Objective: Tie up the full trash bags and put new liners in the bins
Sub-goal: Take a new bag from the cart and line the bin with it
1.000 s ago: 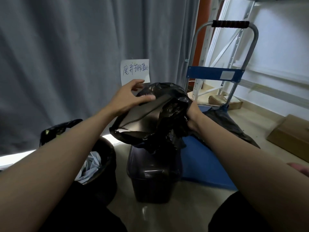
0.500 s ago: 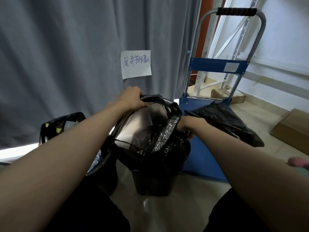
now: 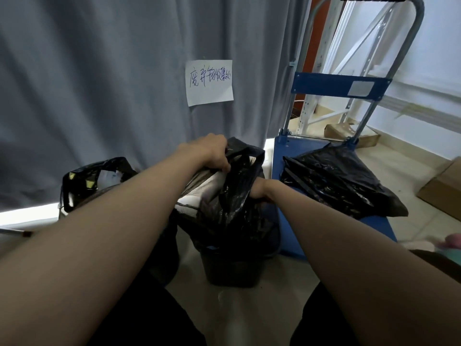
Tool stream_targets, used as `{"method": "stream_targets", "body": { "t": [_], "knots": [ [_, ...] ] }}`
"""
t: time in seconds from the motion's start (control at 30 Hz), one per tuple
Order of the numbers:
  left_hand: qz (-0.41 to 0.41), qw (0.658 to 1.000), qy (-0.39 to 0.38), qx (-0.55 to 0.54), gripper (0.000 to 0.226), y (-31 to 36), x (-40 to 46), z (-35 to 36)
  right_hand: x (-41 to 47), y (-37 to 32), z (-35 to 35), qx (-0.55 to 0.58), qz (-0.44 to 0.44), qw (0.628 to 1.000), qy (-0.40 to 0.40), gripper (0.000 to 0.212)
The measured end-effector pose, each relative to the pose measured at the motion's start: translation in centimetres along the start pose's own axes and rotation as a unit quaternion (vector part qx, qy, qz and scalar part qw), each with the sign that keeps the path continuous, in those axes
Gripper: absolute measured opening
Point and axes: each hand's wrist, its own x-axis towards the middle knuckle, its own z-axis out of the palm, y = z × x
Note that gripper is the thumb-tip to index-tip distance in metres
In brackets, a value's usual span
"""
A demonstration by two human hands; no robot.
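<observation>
My left hand (image 3: 212, 156) and right hand (image 3: 258, 192) both grip the new liner (image 3: 234, 196) over the middle bin (image 3: 232, 270), not yet seated, while the left bin's bag (image 3: 82, 181) looks untied.

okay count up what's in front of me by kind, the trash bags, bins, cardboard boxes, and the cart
Black trash bags: 3 (liner, left bag, bag on cart)
Bins: 2 (middle, left)
Cardboard boxes: 2 ()
Cart: 1
Total: 8

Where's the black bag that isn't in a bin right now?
In the head view it lies right of centre, on the blue cart's deck: the loose black bag sits just right of the bin being lined, below the cart's handle frame.
</observation>
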Motion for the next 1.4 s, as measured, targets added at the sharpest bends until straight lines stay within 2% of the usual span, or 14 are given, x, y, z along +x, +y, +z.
{"method": "stream_targets", "body": {
  "t": [0.07, 0.2, 0.3, 0.43, 0.5, 0.6, 0.7, 0.8, 0.87, 0.97, 1.03, 1.13, 1.27, 1.4],
  "knots": [
    [0.012, 0.999, -0.029, 0.015, 0.04, 0.1, 0.1, 0.7, 0.6, 0.0, 0.0, -0.054, -0.028, 0.998, 0.036, 0.045],
    [0.007, 0.996, -0.084, 0.016, 0.034, 0.6, 0.4, 1.3, 1.2, -0.2, -1.9, -0.027, -0.007, 0.983, 0.183, 0.037],
    [0.004, 0.998, -0.052, 0.037, 0.034, 0.8, 0.5, 1.0, 0.3, -0.6, -3.3, 0.075, 0.041, 0.927, 0.366, 0.043],
    [0.009, 0.999, 0.026, 0.037, 0.028, 1.3, 0.5, 0.8, -1.7, -1.4, -4.2, 0.084, -0.065, 0.84, 0.533, 0.023],
    [0.009, 0.998, 0.049, 0.042, 0.033, 1.6, 0.5, 0.9, -2.4, -1.5, -4.2, 0.048, -0.145, 0.856, 0.494, 0.016],
    [0.005, 0.995, 0.092, 0.05, 0.031, 1.7, 0.6, 1.2, -2.8, -1.0, -3.2, -0.146, -0.208, 0.894, 0.368, 0.02],
    [0.002, 0.99, 0.126, 0.069, 0.032, 2.0, 0.3, 1.6, -2.2, 0.5, -2.3, -0.229, -0.171, 0.933, 0.22, 0.022],
    [0.024, 0.979, 0.183, 0.087, 0.036, 2.5, -0.1, 2.7, -1.4, 2.6, -2.4, -0.231, -0.098, 0.953, 0.171, 0.047],
    [0.127, 0.963, 0.199, 0.127, 0.031, 3.0, -0.2, 3.9, -1.0, 3.5, -2.8, -0.246, -0.055, 0.952, 0.173, 0.059],
    [0.293, 0.923, 0.082, 0.235, 0.035, 3.5, -0.7, 6.3, -0.8, 4.0, -3.2, -0.288, -0.016, 0.947, 0.139, 0.065],
    [0.284, 0.919, 0.031, 0.272, 0.036, 2.7, -0.5, 7.8, -1.0, 4.1, -3.2, -0.299, -0.004, 0.949, 0.102, 0.066],
    [0.227, 0.928, 0.039, 0.291, 0.039, 0.5, 0.0, 8.6, -1.7, 4.1, -3.2, -0.331, 0.025, 0.941, 0.065, 0.063],
    [0.165, 0.94, 0.044, 0.297, 0.054, -1.2, 0.4, 8.1, -2.5, 3.7, -3.1, -0.367, 0.07, 0.927, -0.012, 0.024],
    [0.148, 0.946, 0.054, 0.283, 0.06, -0.9, 0.7, 8.3, -3.5, 3.1, -2.9, -0.426, 0.108, 0.891, -0.115, 0.024]
  ]
}}
